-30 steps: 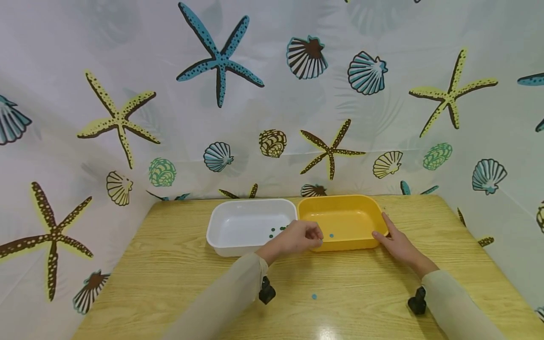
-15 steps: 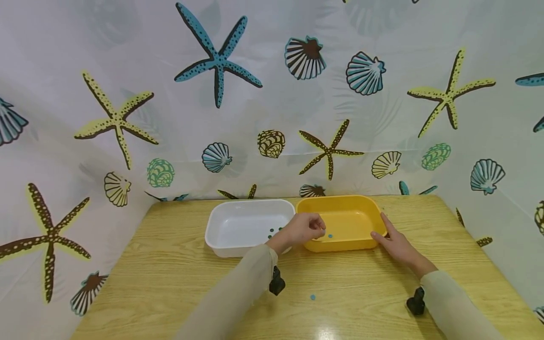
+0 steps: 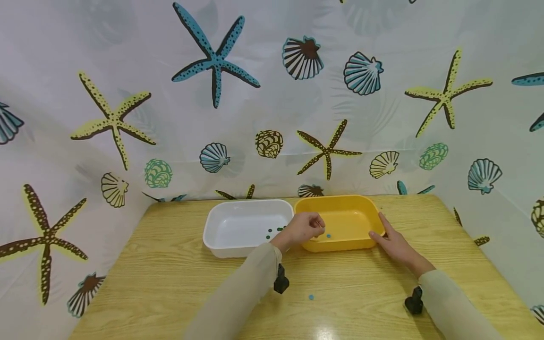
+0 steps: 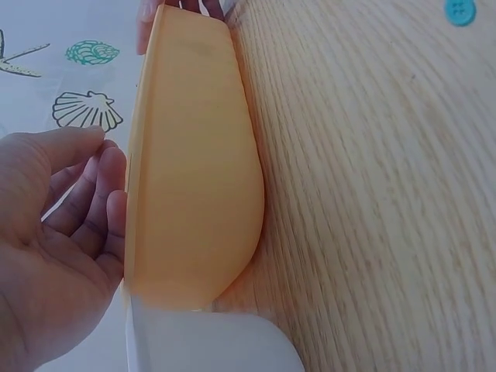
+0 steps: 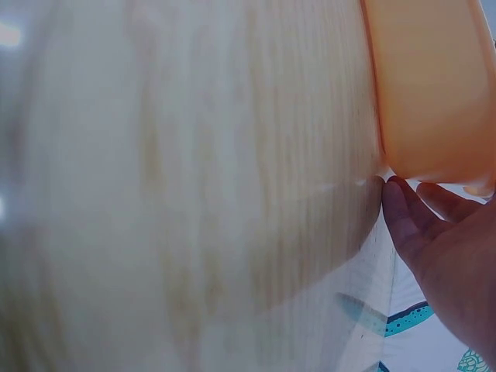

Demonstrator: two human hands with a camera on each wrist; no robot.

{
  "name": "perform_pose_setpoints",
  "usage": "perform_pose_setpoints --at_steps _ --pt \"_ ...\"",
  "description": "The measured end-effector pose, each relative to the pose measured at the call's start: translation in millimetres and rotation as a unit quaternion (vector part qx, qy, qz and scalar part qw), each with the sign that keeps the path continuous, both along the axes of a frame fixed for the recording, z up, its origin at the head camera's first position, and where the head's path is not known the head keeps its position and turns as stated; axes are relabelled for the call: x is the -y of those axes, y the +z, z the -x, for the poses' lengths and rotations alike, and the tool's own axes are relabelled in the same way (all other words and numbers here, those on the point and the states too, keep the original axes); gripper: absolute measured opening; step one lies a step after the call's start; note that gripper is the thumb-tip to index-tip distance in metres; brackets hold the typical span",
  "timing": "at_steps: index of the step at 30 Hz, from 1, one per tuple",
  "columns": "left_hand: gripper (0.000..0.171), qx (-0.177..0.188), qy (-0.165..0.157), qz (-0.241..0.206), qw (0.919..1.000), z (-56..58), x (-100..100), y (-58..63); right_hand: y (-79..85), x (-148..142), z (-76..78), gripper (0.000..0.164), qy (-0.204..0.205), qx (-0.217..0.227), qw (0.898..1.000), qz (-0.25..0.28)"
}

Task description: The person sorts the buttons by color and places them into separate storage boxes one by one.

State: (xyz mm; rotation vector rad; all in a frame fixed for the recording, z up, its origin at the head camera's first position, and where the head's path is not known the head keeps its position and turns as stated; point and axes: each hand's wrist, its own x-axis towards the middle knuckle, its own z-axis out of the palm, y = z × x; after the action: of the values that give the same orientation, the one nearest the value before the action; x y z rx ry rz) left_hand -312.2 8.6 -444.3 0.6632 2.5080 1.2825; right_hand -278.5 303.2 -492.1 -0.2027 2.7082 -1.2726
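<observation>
My left hand (image 3: 302, 228) is over the near left part of the yellow bin (image 3: 348, 244), thumb and index fingertips pinched together. A small blue button seems to be in that pinch, mostly covered by the fingers. In the left wrist view, the curled fingers (image 4: 94, 203) are beside the bin's rim. A blue button (image 3: 328, 236) lies inside the bin. My right hand (image 3: 398, 245) rests on the bin's right end, thumb at the near side and fingers along the outer wall. The right wrist view shows those fingertips (image 5: 397, 203) against the bin's lower edge.
A white bin (image 3: 238, 251) stands against the yellow bin's left side, with several dark green buttons (image 3: 268, 237) at its right. Another blue button (image 3: 311, 297) lies on the wooden table (image 3: 170, 283) nearer to me. A patterned curtain (image 3: 255, 108) hangs behind and at both sides.
My left hand has moved right and slightly up, from the yellow bin's near left edge to above its inside. The right hand keeps its place on the bin.
</observation>
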Motion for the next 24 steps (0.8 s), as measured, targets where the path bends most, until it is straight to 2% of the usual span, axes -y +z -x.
perform_pose_setpoints --at_steps 12,24 --pt "0.006 0.022 0.021 -0.018 0.9994 8.1 -6 1.0 -3.6 -1 3.4 0.081 -0.004 -0.002 1.000 -0.007" --pt "0.006 0.014 0.018 -0.013 0.9997 17.6 -13 2.2 -6.2 -3 4.8 0.081 -0.003 -0.001 1.000 -0.008"
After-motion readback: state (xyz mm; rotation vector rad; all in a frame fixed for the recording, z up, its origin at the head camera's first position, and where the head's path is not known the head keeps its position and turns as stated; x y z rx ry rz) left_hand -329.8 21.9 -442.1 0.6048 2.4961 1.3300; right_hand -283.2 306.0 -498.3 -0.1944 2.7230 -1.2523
